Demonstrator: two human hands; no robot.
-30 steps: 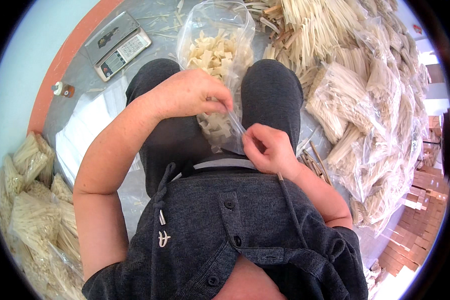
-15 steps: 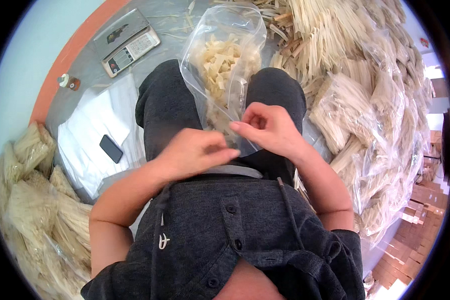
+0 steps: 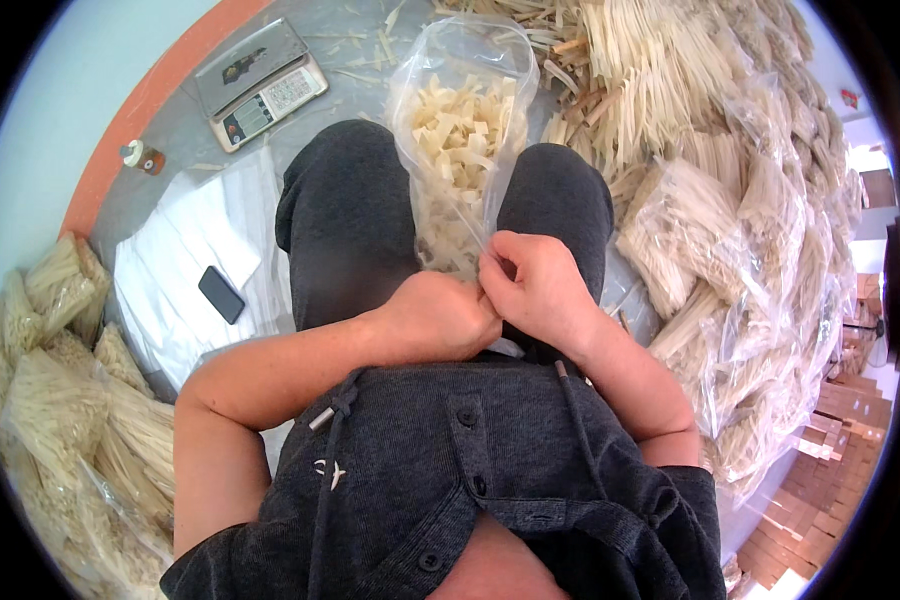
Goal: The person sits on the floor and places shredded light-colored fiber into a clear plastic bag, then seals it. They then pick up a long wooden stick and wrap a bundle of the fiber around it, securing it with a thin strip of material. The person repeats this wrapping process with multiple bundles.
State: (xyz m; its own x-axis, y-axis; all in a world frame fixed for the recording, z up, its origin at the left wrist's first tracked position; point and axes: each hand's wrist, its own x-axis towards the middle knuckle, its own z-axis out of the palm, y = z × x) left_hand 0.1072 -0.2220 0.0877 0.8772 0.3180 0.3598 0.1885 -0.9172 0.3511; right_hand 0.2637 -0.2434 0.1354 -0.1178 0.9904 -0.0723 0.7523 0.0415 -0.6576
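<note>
A clear plastic bag [image 3: 448,58] lies between my knees, holding pale cream flat strips [image 3: 465,128] cut short and piled loosely. Its near end is gathered at my two hands. My left hand [image 3: 432,314] is closed in a fist around the bag's near end, its knuckles upward. Beside it and touching it, my right hand [image 3: 538,290] pinches the bag's edge between thumb and forefinger. The fingers of my left hand partly hide the gathered plastic.
At the far left are an open-lidded digital scale [image 3: 270,100] and a small brown bottle [image 3: 143,157]. A black phone [image 3: 221,294] rests on white sheets [image 3: 195,245]. Bagged bundles of long pale strips [image 3: 60,420] lie left; more bundles [image 3: 740,260] are heaped right.
My hands have come together and closed on the near end of the bag. The bag has shifted slightly right and drawn narrower, standing straighter between my knees.
</note>
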